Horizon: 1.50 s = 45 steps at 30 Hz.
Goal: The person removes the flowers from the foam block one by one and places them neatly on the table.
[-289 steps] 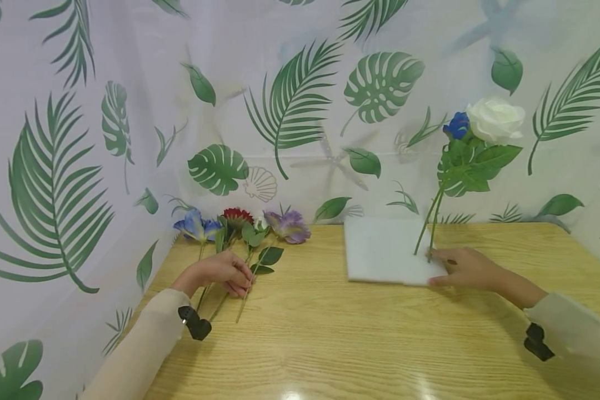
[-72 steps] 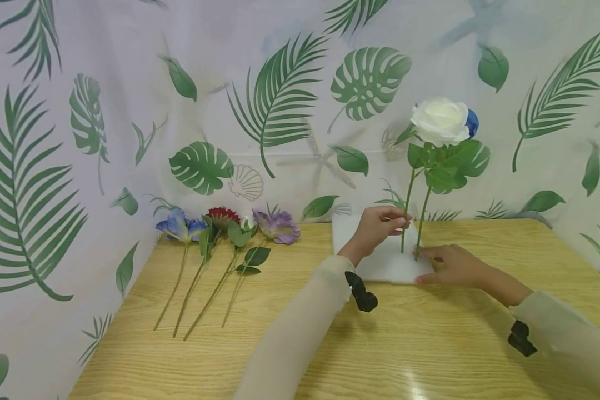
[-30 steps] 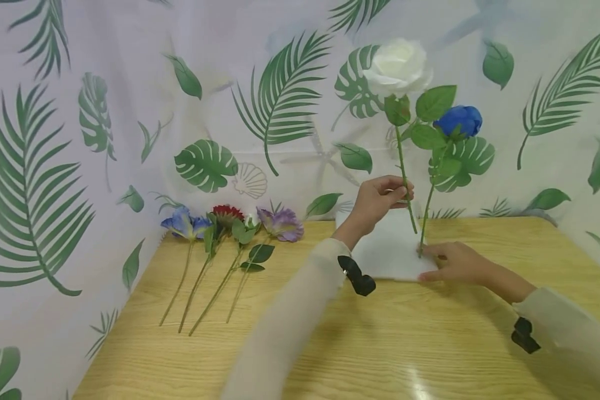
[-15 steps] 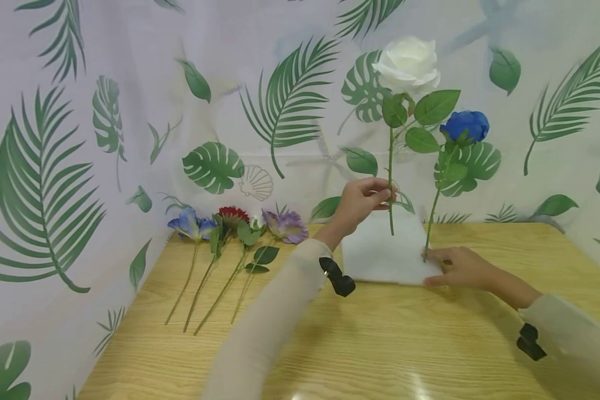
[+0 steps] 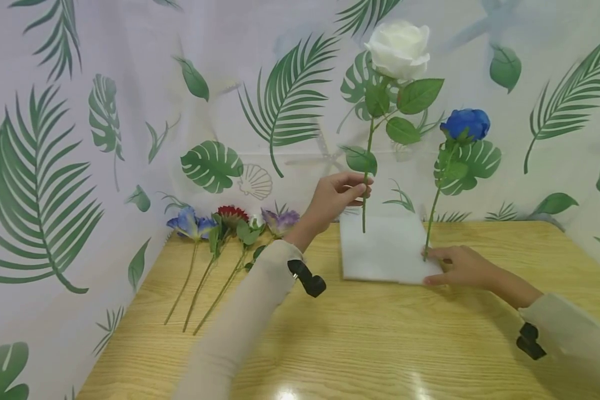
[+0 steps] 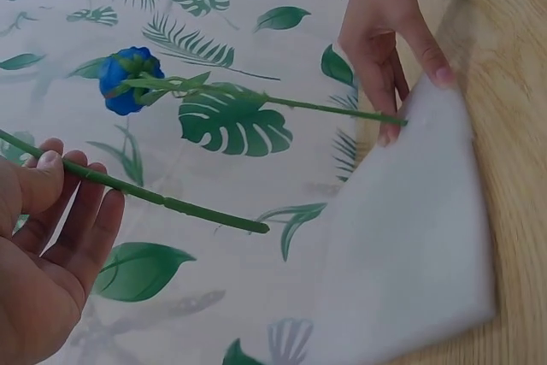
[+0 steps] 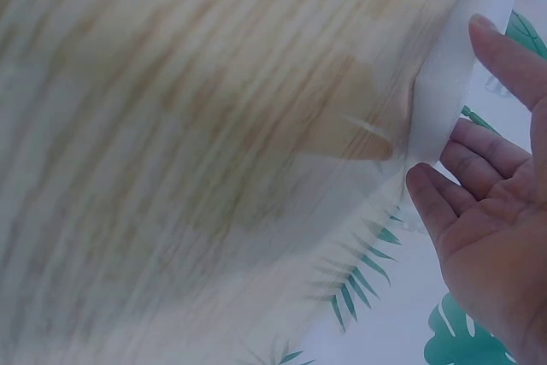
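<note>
My left hand (image 5: 332, 200) pinches the stem of a white rose (image 5: 399, 50) between thumb and fingers. The rose stands nearly upright, its bare stem end hanging over the left part of a white foam block (image 5: 380, 250); in the left wrist view that cut stem (image 6: 197, 209) points toward the foam. A blue flower (image 5: 466, 124) on a green stem stands in the block near its right end, leaning slightly right. My right hand (image 5: 465, 269) grips that end of the block, thumb on the near side and fingers behind, close to the blue flower's stem.
Several flowers lie at the left of the wooden table (image 5: 360, 344): a light blue one (image 5: 190, 223), a red one (image 5: 231, 214), a small white one and a purple one (image 5: 280, 221), partly behind my left sleeve. A leaf-printed curtain (image 5: 300, 100) hangs behind the table.
My left hand has gone from the lying flowers to the white rose, raised it off the foam block and carried it left, apart from the blue flower. My right hand has stayed on the block.
</note>
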Each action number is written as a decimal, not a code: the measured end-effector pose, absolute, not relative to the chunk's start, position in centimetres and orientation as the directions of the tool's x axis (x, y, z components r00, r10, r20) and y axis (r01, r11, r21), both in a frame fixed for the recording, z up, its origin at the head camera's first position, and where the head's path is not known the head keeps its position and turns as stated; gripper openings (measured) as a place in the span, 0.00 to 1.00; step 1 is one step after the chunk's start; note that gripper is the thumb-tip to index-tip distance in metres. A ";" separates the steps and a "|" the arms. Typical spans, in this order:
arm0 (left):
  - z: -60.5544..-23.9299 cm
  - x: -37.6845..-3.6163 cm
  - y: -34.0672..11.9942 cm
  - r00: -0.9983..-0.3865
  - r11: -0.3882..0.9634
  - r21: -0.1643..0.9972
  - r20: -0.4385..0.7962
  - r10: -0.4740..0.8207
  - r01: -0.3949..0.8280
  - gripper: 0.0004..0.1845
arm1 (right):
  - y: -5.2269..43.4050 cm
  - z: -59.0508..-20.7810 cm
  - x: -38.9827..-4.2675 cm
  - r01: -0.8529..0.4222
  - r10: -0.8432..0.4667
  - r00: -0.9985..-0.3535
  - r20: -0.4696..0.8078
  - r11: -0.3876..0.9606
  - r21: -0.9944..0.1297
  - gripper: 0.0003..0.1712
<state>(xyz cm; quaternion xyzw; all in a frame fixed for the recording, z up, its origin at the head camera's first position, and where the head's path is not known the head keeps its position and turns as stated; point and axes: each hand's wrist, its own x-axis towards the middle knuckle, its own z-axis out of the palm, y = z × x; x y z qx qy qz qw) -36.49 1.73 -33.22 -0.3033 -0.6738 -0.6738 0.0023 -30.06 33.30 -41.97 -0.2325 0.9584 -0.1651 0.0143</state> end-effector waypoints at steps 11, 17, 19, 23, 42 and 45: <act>-32.0 -35.1 -3.7 -0.844 0.006 0.916 0.368 0.390 0.402 0.12 | 33.2 -42.0 -30.2 -0.454 -0.461 -0.886 0.057 0.833 -0.317 0.45; -32.2 -34.6 -6.3 -0.842 0.089 0.910 0.333 0.426 0.405 0.12 | 33.4 -42.2 -30.4 -0.450 -0.456 -0.888 0.057 0.837 -0.312 0.44; -32.4 -34.5 -7.1 -0.843 0.122 0.907 0.317 0.435 0.404 0.12 | 33.5 -42.2 -30.5 -0.448 -0.454 -0.889 0.057 0.839 -0.309 0.44; -32.7 -34.1 -8.5 -0.858 0.161 0.917 0.264 0.441 0.365 0.12 | 33.5 -42.2 -30.5 -0.448 -0.453 -0.889 0.059 0.837 -0.314 0.44; -34.9 -32.7 -14.6 -0.858 0.336 0.903 0.066 0.509 0.269 0.14 | 33.6 -42.6 -30.5 -0.453 -0.453 -0.888 0.071 0.841 -0.295 0.44; -35.5 -32.5 -15.3 -0.843 0.336 0.906 0.040 0.537 0.257 0.14 | 33.6 -42.6 -30.5 -0.449 -0.451 -0.890 0.067 0.841 -0.304 0.44</act>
